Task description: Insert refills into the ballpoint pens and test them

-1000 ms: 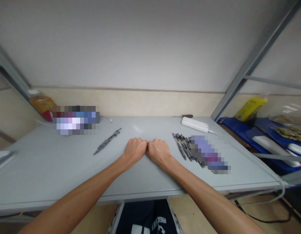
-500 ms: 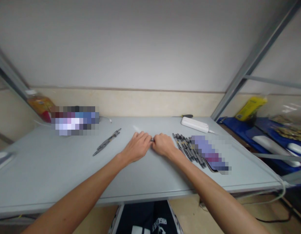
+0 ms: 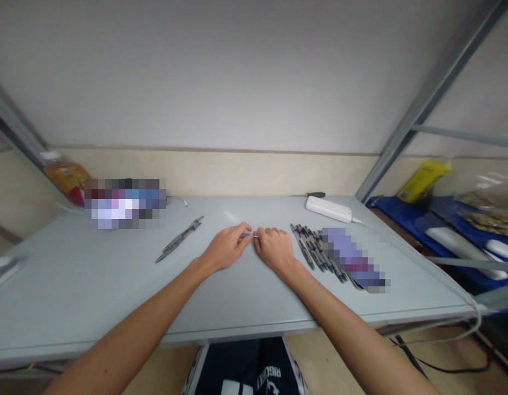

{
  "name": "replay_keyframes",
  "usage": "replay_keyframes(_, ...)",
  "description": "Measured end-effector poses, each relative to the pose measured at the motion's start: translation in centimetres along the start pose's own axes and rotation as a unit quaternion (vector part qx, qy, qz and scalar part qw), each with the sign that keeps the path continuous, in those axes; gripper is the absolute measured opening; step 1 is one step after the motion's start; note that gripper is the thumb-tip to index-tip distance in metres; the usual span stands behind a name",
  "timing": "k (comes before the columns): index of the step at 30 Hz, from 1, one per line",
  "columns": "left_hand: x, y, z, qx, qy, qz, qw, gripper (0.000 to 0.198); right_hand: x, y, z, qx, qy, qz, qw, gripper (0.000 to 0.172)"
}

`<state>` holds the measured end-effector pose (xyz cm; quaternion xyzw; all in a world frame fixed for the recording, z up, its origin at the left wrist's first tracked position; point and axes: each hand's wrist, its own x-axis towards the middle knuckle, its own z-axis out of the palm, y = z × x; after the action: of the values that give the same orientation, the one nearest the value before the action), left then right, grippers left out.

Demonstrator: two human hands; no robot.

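Over the middle of the desk, my left hand (image 3: 228, 246) pinches a grey pen (image 3: 246, 235) between thumb and fingers. My right hand (image 3: 274, 246) is curled closed around the pen's other end, and a short shiny metal part shows in the gap between the hands. Most of the pen is hidden by my fingers. To the left lie a few grey pens (image 3: 180, 239), side by side at a slant. Right of my right hand, several more grey and black pens (image 3: 315, 252) form a slanted row.
A blurred-out phone-like item (image 3: 355, 260) lies against the right pens. Behind are a white power strip (image 3: 328, 209) and a screwdriver (image 3: 315, 195). At the back left stand a bottle (image 3: 67, 175) and a pixelated object (image 3: 124, 203). A metal post (image 3: 396, 148) rises at the right.
My left fingers have shifted and loosened around the pen, so more of its barrel shows. My right knuckles have turned slightly upward. The pens on the desk stay put.
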<state>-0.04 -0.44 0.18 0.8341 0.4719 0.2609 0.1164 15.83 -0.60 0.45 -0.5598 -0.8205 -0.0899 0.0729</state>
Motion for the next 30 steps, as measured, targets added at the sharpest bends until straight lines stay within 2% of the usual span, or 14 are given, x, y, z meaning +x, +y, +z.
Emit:
replay_keyframes(4,0.0,-0.9,0.1,-0.012,0.027,0.047,0.998,0.024,-0.1,0.3,0.1,0.006,-0.001,0.029,1.000,0.033)
replay_keyframes(10,0.1,-1.0,0.3,0.007,0.007,0.013,1.000,0.034,-0.3,0.3,0.2,-0.007,0.015,0.011,1.000,0.039)
replay_keyframes(13,0.1,-0.8,0.1,-0.046,0.008,-0.024,0.999,0.038,-0.4,0.4,0.3,-0.013,0.055,-0.018,0.998,0.033)
replay_keyframes(16,0.2,-1.0,0.1,-0.100,0.037,-0.061,0.992,0.042,-0.4,0.6,0.5,-0.012,0.111,-0.042,0.993,0.033)
replay_keyframes(19,0.4,-1.5,0.5,-0.177,0.057,-0.080,0.979,0.038,-0.4,0.8,0.9,-0.003,0.134,-0.055,0.989,0.031)
replay_keyframes(24,0.3,-2.2,0.4,-0.302,0.044,-0.067,0.950,0.027,-0.2,1.3,1.6,0.028,0.164,-0.065,0.984,0.026)
replay_keyframes(30,0.2,-2.4,0.3,-0.329,0.037,-0.062,0.941,0.027,-0.2,1.7,1.6,0.091,0.183,-0.080,0.976,0.016)
